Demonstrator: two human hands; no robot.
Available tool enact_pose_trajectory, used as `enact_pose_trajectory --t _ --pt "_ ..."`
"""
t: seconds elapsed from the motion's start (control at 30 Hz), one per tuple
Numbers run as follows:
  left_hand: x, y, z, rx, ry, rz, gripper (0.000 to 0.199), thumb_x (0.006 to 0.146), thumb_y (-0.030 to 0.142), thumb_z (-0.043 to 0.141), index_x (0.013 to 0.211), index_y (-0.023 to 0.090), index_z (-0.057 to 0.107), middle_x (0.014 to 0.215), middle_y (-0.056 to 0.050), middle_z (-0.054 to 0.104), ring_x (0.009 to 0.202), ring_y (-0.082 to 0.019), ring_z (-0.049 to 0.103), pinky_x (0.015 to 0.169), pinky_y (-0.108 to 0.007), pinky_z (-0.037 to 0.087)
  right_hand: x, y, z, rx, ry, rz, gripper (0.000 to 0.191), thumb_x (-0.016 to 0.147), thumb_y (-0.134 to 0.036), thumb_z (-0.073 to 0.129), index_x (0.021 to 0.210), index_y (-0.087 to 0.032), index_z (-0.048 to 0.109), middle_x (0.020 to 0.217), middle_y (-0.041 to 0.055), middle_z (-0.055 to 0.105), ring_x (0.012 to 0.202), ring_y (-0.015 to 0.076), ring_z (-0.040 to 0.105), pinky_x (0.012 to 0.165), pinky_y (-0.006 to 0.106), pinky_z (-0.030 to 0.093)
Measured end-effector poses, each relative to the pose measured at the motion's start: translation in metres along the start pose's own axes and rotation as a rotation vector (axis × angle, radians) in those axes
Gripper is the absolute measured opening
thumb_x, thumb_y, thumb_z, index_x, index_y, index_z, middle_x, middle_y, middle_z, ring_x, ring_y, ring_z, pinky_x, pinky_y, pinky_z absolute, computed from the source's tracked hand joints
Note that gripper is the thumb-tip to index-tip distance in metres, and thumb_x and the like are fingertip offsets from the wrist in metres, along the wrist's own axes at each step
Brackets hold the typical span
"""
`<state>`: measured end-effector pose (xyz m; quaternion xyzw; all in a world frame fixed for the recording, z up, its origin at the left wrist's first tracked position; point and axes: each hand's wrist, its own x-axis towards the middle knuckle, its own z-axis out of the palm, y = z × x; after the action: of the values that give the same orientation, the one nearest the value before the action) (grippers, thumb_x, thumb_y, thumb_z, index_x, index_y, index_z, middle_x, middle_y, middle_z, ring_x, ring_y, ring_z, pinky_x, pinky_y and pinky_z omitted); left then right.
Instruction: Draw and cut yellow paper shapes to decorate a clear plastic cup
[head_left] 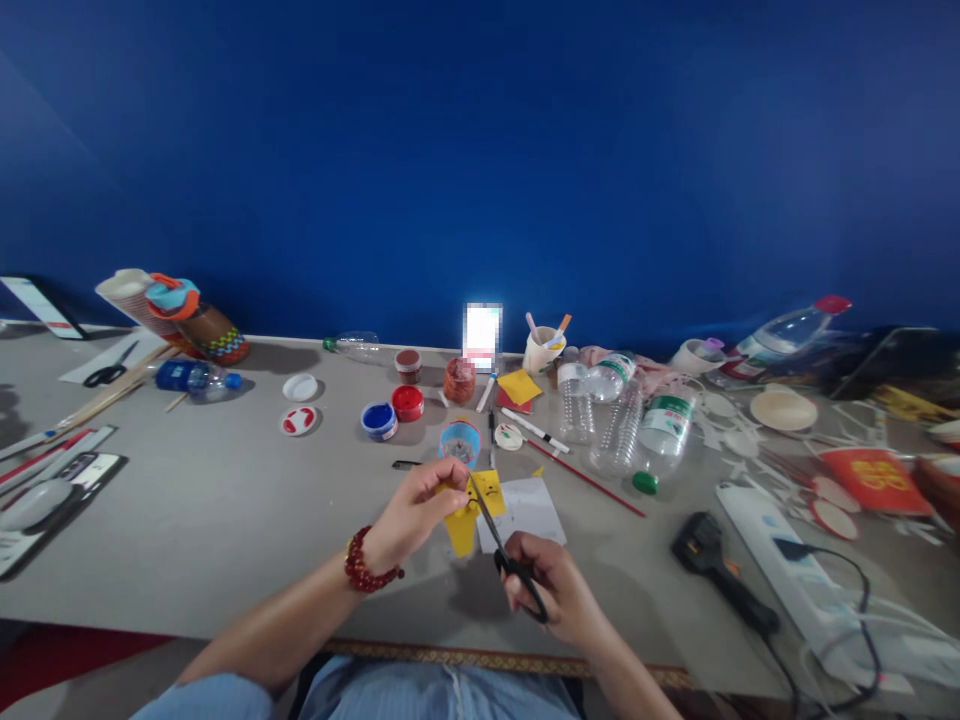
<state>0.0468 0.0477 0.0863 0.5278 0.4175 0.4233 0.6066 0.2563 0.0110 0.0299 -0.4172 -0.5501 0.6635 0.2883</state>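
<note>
My left hand [416, 510], with a dark red bead bracelet [361, 560] at its wrist, pinches a small piece of yellow paper [491, 490] bearing little drawn black face marks. My right hand [553, 588] is closed round the black handles of a pair of scissors [493, 527]. Their blades point up and away, close against the paper by my left fingertips; whether they are cutting into it I cannot tell. Beneath lies a white sheet of paper [534, 508] with faint marks. Just beyond my left hand stands a cut, blue-rimmed plastic cup [459, 438].
Paint jars, blue [379, 421] and red [408, 403], stand beyond my left hand. A red-handled brush [600, 482] and plastic bottles [664, 435] lie to the right. A heat-gun-like black glue gun [720, 575] and a white power strip [795, 580] with cables occupy the near right. A lit phone [482, 335] leans at the back.
</note>
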Motion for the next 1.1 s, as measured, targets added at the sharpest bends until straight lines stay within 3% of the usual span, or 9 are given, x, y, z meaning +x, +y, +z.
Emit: enact_pose_trajectory --t 0.23,0.63,1.1 --pt "-0.0006 -0.0052 0.0018 -0.065 0.008 0.026 0.012 0.074 0.025 0.053 0.07 0.018 0.045 0.072 0.003 0.044 0.064 -0.011 0.036 0.06 -0.024 0.03 -0.0003 -0.002 0.0015 0.008 0.009 0.008 0.062 0.061 -0.077 0.066 0.065 -0.019 0.046 0.052 -0.0035 0.052 0.043 0.0076 0.043 0.042 0.019 0.032" --pt "0.0012 -0.0032 -0.0038 0.086 -0.058 0.033 0.009 0.075 0.022 0.053 0.069 0.018 0.047 0.075 0.0 0.053 0.069 -0.012 0.044 0.063 -0.023 0.034 -0.0005 -0.002 -0.0004 0.048 -0.036 0.016 0.059 0.063 -0.073 0.069 0.068 -0.018 0.048 0.053 -0.0026 0.055 0.04 0.006 0.04 0.04 0.018 0.029" --pt "0.0024 0.0013 -0.0051 0.083 -0.06 0.015 0.007 0.074 0.021 0.054 0.071 0.017 0.048 0.083 -0.002 0.057 0.074 -0.014 0.047 0.068 -0.024 0.037 -0.0007 -0.0007 -0.0028 -0.031 -0.017 -0.011 0.06 0.065 -0.076 0.065 0.067 -0.018 0.048 0.052 -0.0022 0.053 0.044 0.009 0.046 0.043 0.019 0.033"
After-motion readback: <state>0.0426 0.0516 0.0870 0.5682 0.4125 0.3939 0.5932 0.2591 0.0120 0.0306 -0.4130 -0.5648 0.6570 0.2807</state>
